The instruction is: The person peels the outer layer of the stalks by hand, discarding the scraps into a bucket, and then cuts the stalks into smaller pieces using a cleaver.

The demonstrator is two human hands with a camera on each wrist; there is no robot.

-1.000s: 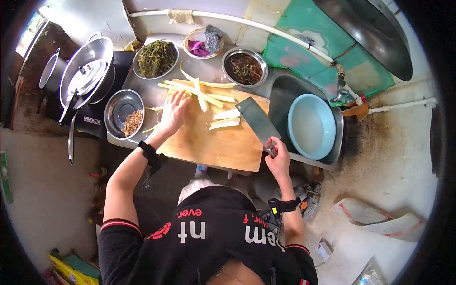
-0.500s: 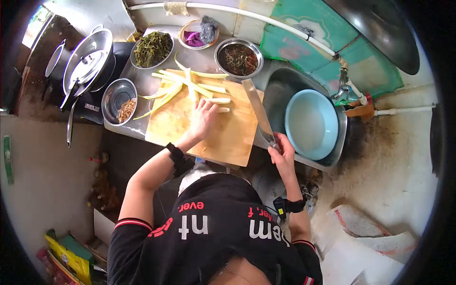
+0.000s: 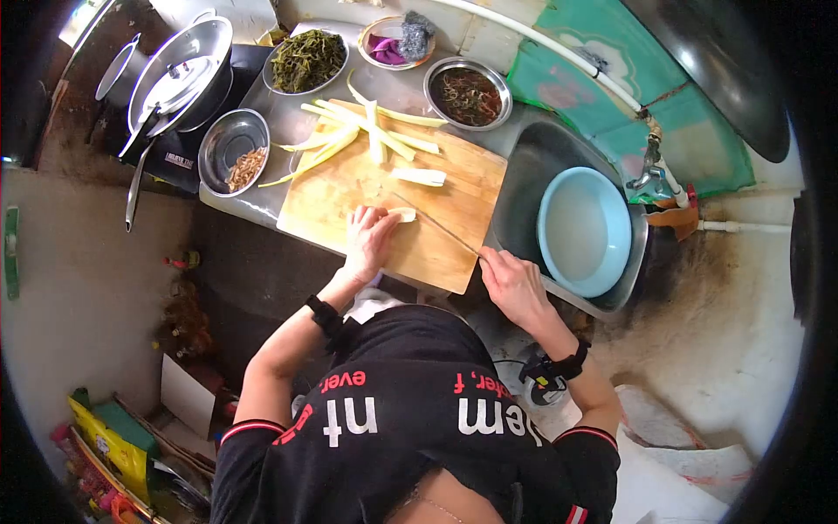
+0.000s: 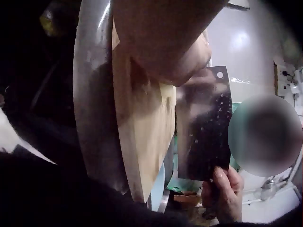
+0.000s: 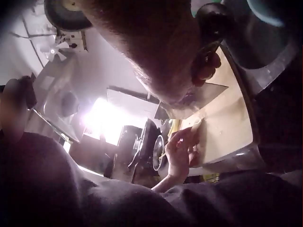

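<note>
Near the front of the wooden cutting board [image 3: 332,196], my left hand [image 3: 368,237] pinches a short pale stalk piece [image 3: 404,215] against the wood. My right hand [image 3: 513,284] grips the handle of a cleaver [image 3: 443,230], whose blade stands on edge just right of that piece. The broad face of the blade shows in the left wrist view, with droplets on it. Behind the hands lies another pale stalk piece [image 3: 419,177]. Long yellow-green stalk strips [image 3: 336,140] are heaped across the board's back left. In the right wrist view, the left hand's fingers [image 5: 177,144] are bent at the piece.
Left of the board stands a metal bowl [image 3: 218,144] with small brown pieces. Behind it are a bowl of dark greens [image 3: 305,61], a bowl with purple peel and a scrubber [image 3: 417,39], and a bowl of soaking shreds [image 3: 471,96]. A blue basin [image 3: 587,231] sits in the sink at right.
My left hand went from the strips to the pale pieces and drew one toward the board's front. My right hand swung the cleaver from the board's right edge in over the board, beside the piece.
</note>
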